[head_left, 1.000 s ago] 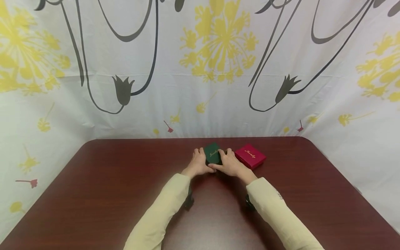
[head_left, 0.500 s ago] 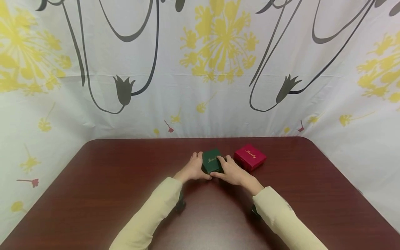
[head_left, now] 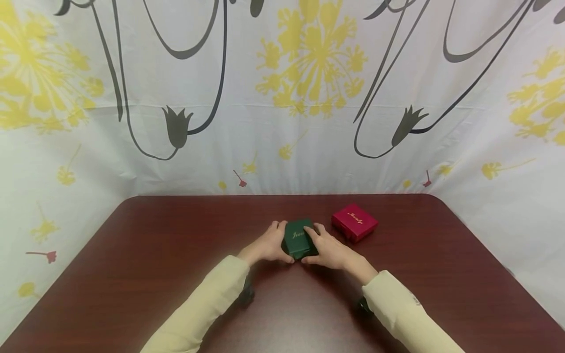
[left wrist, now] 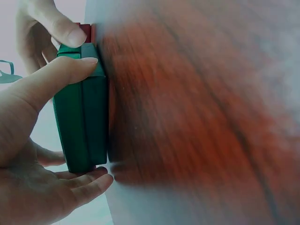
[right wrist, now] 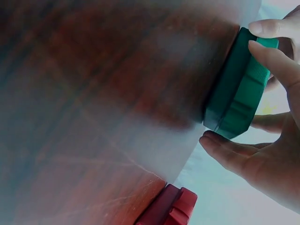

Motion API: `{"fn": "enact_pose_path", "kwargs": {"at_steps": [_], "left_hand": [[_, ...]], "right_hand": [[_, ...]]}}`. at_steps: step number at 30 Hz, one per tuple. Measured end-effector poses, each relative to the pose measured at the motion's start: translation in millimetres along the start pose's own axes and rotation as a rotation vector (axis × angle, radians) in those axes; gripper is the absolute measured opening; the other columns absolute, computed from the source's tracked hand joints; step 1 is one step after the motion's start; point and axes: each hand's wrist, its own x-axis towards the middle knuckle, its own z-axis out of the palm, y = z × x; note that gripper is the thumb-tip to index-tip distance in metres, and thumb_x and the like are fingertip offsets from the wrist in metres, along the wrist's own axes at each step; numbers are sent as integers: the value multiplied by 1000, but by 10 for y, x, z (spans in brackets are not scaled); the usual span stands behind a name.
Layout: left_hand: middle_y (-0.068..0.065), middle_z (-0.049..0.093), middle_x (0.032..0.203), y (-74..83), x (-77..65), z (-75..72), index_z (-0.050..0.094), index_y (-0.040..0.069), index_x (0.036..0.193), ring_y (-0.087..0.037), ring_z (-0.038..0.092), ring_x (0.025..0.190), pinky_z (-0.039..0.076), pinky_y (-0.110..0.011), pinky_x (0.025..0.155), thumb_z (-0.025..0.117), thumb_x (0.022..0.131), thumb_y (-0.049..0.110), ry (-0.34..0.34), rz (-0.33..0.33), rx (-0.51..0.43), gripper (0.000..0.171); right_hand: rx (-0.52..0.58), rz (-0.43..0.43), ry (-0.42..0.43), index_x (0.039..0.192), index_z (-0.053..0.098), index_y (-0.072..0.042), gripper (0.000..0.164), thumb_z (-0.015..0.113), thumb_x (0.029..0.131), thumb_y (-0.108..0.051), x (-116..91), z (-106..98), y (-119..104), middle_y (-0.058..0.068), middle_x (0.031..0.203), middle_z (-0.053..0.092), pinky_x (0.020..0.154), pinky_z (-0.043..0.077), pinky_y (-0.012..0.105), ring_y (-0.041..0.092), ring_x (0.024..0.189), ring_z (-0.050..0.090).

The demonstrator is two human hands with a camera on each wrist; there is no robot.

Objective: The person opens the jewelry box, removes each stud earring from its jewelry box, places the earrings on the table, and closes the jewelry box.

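Note:
A small green jewelry box [head_left: 296, 236] with gold lettering on its lid lies on the dark red-brown table between both hands. My left hand [head_left: 268, 246] grips its left side, thumb at the near edge and fingers round the far one. From the other side my right hand [head_left: 332, 251] holds it, with one finger over the lid and the thumb at the near corner. In the left wrist view the green box [left wrist: 77, 122] shows a seam between lid and base, and both thumbs press its near face. The right wrist view shows the box [right wrist: 239, 89] close against the tabletop.
A red jewelry box [head_left: 354, 222] with gold lettering sits to the right of the green one, a short gap away. Behind the table's far edge hangs a white curtain [head_left: 212, 169] with flower prints. Dark devices [head_left: 245, 294] are strapped under the wrists.
Both hands have drawn the green jewelry box toward the person, away from the far table edge. The gap between the thumbs has widened. The red box stays where it was.

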Motion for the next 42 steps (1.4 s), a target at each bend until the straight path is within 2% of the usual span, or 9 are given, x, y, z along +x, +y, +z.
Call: {"fn": "enact_pose_path", "kwargs": {"at_steps": [6, 15, 21, 28, 35, 42], "left_hand": [[-22, 33, 126, -20, -60, -10, 22, -6, 135, -28, 41, 109, 41, -38, 87, 79, 64, 27, -20, 42, 9, 98], [-19, 36, 122, -35, -180, -36, 23, -5, 135, -24, 45, 104, 42, -36, 86, 80, 62, 25, -68, 81, 30, 97], [-20, 36, 122, -30, -271, -51, 23, -6, 134, -26, 44, 107, 41, -37, 88, 80, 62, 23, -91, 114, 39, 97], [-17, 36, 123, -64, -374, -63, 23, -2, 136, -25, 44, 108, 41, -37, 87, 80, 62, 24, -115, 119, 44, 97], [-17, 38, 120, -98, -455, -56, 25, -3, 134, -25, 44, 107, 41, -38, 86, 81, 61, 23, -108, 168, 46, 96], [-15, 39, 119, -96, -521, -31, 24, -2, 134, -23, 43, 107, 41, -36, 87, 81, 60, 23, -104, 180, 52, 97]], "right_hand": [[-6, -46, -12, 135, 30, 2, 85, 74, 71, -32, -38, -10, -9, 28, 137, 23, 89, 41, 44, 36, 117, 38], [-1, -122, -34, 135, 31, 1, 88, 76, 67, -32, -90, 6, -28, 27, 139, 21, 92, 38, 45, 39, 123, 28], [28, -150, -68, 135, 31, -1, 87, 77, 67, -30, -114, 17, -47, 26, 139, 21, 90, 40, 45, 37, 122, 30], [23, -178, -110, 136, 30, -4, 88, 76, 67, -33, -154, 24, -91, 22, 137, 25, 89, 41, 42, 33, 120, 33], [0, -179, -114, 136, 30, -5, 87, 75, 68, -36, -205, 20, -147, 18, 132, 30, 86, 43, 39, 28, 113, 38], [-5, -183, -98, 136, 31, -4, 88, 76, 67, -36, -248, 36, -180, 16, 128, 33, 84, 44, 38, 26, 109, 40]]}}
